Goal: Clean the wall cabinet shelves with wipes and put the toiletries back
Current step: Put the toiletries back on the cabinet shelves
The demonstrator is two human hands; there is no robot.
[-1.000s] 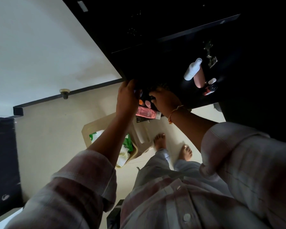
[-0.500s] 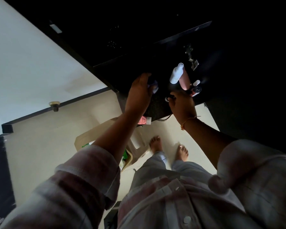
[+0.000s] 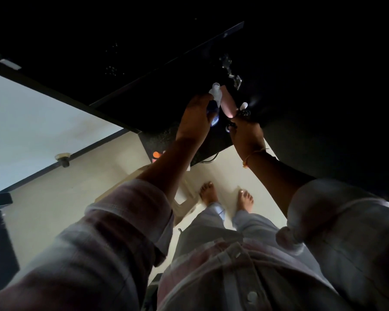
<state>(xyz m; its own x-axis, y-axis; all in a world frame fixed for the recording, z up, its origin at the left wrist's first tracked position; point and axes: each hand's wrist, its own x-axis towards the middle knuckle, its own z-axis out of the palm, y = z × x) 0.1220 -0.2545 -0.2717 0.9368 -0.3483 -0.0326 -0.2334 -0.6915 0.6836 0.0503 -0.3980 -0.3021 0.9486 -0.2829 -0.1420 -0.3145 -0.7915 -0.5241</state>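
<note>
Here, in the head view, both arms reach up into the dark cabinet [image 3: 279, 63], under the slanting edge of a shelf [image 3: 166, 63]. The left hand [image 3: 194, 118] has its fingers curled round a blue bottle [image 3: 213, 113]. It holds this just beside a white bottle [image 3: 216, 92] and a pink bottle [image 3: 227, 102], which stand together near the hinge [image 3: 230, 72]. The right hand [image 3: 245, 133] pinches a small dark item [image 3: 230, 126] at its fingertips; the dim light hides what it is. A white cap [image 3: 243, 106] shows just past that hand.

The step looks like putting toiletries back. To do it well, I would set the blue bottle down upright, close to the two standing ones without knocking them. I would let go only once its base sits flat, since a nudge could topple the row. The right hand should place its item apart, so the hands do not cross. More seems left to do: orange things [image 3: 156, 154] lie on the speckled ledge [image 3: 166, 140] below.

The board the bottles stand on is too dark to judge as wiped or not. Beneath are a pale floor [image 3: 54, 198], a beige stool [image 3: 180, 212] beside bare feet [image 3: 208, 193], and a white wall [image 3: 43, 113] with a small knob [image 3: 63, 158].
</note>
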